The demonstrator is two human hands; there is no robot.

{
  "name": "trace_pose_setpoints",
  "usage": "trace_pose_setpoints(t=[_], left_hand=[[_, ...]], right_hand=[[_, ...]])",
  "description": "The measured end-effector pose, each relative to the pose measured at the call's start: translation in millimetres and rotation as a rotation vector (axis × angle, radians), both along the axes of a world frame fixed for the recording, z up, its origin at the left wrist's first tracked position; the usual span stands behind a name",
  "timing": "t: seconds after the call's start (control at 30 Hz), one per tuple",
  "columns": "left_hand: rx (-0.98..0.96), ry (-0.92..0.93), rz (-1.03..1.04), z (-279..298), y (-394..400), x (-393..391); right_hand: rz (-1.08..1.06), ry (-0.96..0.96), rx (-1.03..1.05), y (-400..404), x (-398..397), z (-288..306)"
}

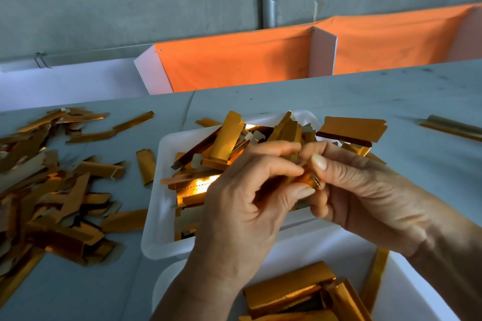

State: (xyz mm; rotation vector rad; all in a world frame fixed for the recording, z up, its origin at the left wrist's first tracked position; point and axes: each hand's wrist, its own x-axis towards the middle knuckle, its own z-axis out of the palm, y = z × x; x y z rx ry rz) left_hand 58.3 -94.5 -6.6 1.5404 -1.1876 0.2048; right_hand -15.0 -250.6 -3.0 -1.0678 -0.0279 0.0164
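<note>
My left hand (242,206) and my right hand (365,190) meet above a white tray (156,216) and together pinch one small gold foil card piece (309,178). Fingers of both hands curl round it, and most of the piece is hidden by them. The tray holds a heap of gold foil card strips (224,143), some flat and some folded.
A big loose pile of gold strips (52,190) covers the grey table on the left. A second white tray (417,289) near me holds folded gold pieces (292,289). A lone strip (451,126) lies far right. Orange fabric bins (234,60) stand beyond the table's far edge.
</note>
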Motion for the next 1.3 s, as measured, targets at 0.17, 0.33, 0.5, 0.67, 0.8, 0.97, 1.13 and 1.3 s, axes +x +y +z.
trace_pose_setpoints(t=[0.17,0.33,0.5,0.67,0.8,0.97,1.13,1.3], left_hand=[[0.005,0.038,-0.024,1,0,0],[0.013,-0.062,-0.021,1,0,1],[0.08,-0.009,0.004,-1,-1,-3],[0.265,0.003,0.115,0,-4,-10],[0.391,-0.197,0.163,-2,-9,-14],[0.471,-0.297,0.146,-5,-12,-15],[0.413,-0.154,0.136,-5,-10,-13],[0.288,0.027,0.141,-4,-8,-8]], right_hand=[[-0.042,-0.007,-0.045,-11,-7,6],[-0.051,0.075,-0.137,-4,-6,6],[-0.073,0.117,-0.335,-5,-13,16],[-0.201,0.127,-0.964,5,-16,23],[-0.423,0.18,-1.394,18,-15,22],[-0.511,0.183,-1.546,29,-13,23],[-0.449,0.201,-1.259,14,-12,17],[-0.366,0.282,-0.859,-6,-16,24]])
